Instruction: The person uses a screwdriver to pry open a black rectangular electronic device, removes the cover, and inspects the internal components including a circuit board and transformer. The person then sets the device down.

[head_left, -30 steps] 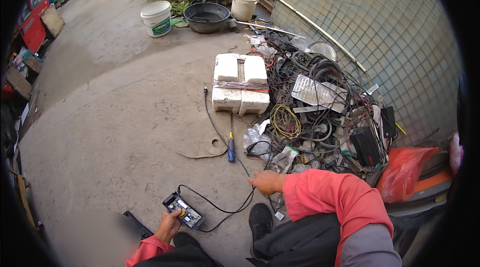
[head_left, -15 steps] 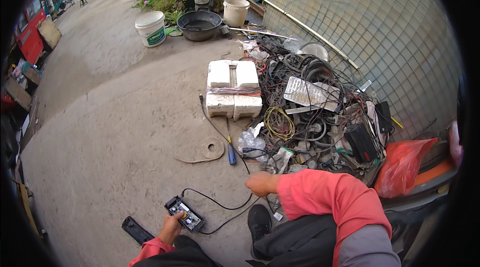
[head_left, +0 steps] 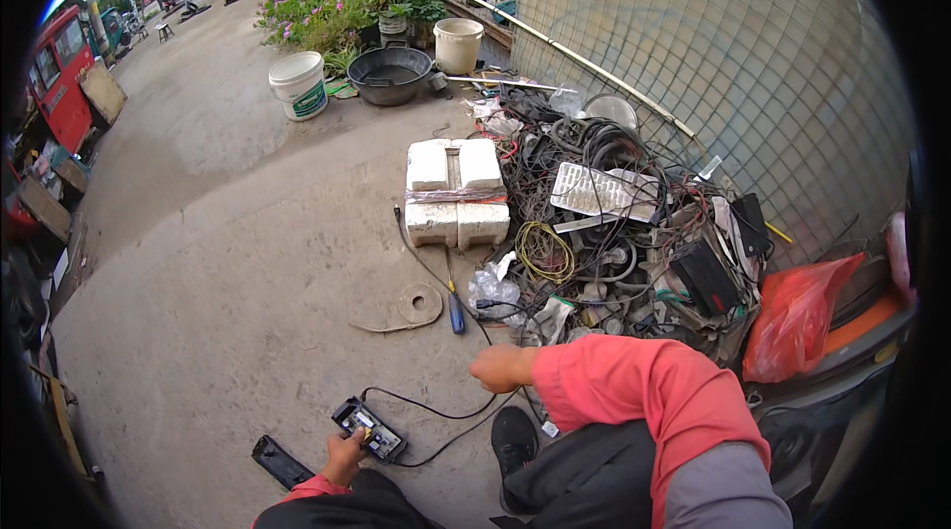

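My left hand grips the near left edge of an opened black charger, thumb on top. Its circuit board lies exposed, and black cords run from both ends. Beside that hand, the loose black cover lies on the ground. My right hand is closed in a fist above the cords, its forearm over my knee. Whatever those fingers may hold is hidden. Ahead of it lie a blue-handled screwdriver and a flat roll of tan strap with a loose tail.
A taped white foam block stands ahead on the concrete. Right of it spreads a heap of tangled cables against a mesh fence. A red plastic bag sits at far right. Buckets and a black basin stand farther off.
The view has tilted up slightly, so the far objects sit lower. My right fist has shifted slightly left; my left hand keeps its grip on the charger.
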{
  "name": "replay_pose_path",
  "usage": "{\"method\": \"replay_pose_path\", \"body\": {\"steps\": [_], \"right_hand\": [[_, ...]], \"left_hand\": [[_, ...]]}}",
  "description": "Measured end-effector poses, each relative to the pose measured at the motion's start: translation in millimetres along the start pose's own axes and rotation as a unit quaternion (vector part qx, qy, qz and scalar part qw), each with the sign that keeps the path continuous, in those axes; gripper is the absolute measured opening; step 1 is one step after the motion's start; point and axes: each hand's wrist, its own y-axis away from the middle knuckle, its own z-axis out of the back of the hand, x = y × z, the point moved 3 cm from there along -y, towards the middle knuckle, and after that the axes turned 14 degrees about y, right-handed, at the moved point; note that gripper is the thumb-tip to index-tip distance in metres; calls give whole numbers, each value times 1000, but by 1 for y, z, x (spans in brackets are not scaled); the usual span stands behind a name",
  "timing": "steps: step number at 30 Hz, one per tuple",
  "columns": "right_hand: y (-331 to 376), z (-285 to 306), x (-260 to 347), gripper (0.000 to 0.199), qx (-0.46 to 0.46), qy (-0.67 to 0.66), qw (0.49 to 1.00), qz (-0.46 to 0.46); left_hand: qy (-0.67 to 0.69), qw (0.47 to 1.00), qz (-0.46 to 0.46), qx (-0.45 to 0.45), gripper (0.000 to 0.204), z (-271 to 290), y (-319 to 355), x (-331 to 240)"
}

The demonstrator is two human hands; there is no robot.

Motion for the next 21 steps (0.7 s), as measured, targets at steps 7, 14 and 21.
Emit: {"method": "replay_pose_path", "body": {"steps": [7,14,21], "right_hand": [[10,20,13,17,-54,3,998,13],[29,70,29,11,-148,-3,986,78],[43,121,65,9,-212,20,973,85]], "left_hand": [[13,999,3,43,29,27,-20,13],[16,996,-61,57,10,86,-50,-17],[-67,952,-266,136,27,48,61,-196]]}}
